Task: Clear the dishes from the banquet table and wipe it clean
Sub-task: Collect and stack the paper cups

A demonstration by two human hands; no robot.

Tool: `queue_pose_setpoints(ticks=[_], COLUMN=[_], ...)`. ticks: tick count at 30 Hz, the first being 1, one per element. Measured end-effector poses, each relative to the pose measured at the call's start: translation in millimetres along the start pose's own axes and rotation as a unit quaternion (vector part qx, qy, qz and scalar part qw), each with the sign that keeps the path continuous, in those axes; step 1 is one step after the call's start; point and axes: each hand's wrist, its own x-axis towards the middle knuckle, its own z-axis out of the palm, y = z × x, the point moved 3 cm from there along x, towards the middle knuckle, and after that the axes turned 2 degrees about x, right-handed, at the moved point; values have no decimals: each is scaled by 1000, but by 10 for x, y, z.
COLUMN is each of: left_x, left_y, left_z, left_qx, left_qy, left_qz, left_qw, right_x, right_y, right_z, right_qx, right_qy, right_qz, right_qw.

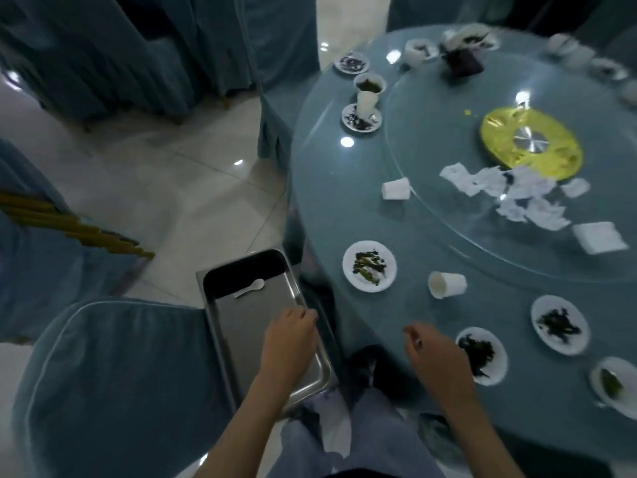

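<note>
A round table (331,201) under a blue cloth carries several small white plates with dark leftovers, one (369,266) near the left edge and another (482,355) beside my right hand (432,353). A paper cup (447,285) lies on its side between them. My right hand hovers over the table's near edge, fingers loosely curled, holding nothing. My left hand (291,334) grips the right rim of a steel tray (241,326) that rests on a chair seat (117,370). A white plastic spoon (250,288) lies in the tray.
A glass turntable (431,139) with a yellow hub (531,143) holds crumpled tissues (510,194) and a tissue pack (599,237). More plates, cups (365,103) and a dark box (463,62) stand further back. Blue-covered chairs ring the table on a pale tiled floor.
</note>
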Motion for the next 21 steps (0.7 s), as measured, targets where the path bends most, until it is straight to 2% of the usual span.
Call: queue_pose_setpoints(ticks=[4,10,15,21], left_x=[132,287,381,357], left_y=[426,901,1090,1401], left_z=[47,170,234,229], left_qx=[31,61,83,46], left_qy=[-16,-49,-74,-41], left_qz=[51,61,10,-14], left_qw=[998,995,994,998], right_x=[60,515,1069,1538], right_y=[446,1052,1383,1599], right_z=[-77,-151,-127,115], right_qx=[30,49,71,79], right_qy=[26,32,4,-38], right_qz=[19,-12,-59,-124], right_qw=[999,998,996,988])
